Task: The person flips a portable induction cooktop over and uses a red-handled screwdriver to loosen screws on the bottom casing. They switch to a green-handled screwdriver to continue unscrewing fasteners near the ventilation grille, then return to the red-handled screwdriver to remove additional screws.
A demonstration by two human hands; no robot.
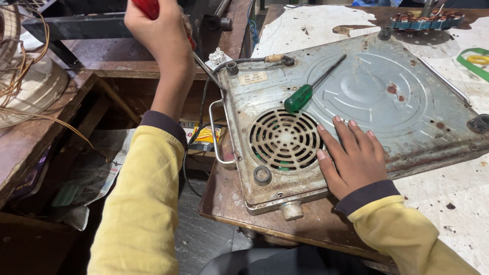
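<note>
The upturned hotplate lies on the tabletop. The left hand is clenched round a red screwdriver, tip at the near-left corner; the right hand lies flat, unclenched, beside the fan grille. Best press down firmly and keep the blade square. A green screwdriver rests on top.

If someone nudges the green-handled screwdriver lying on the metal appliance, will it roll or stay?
The green-handled screwdriver probably rolls: handle and shaft look round. The appliance seems slightly tilted, which could help it. It looks stiff and light.
</note>
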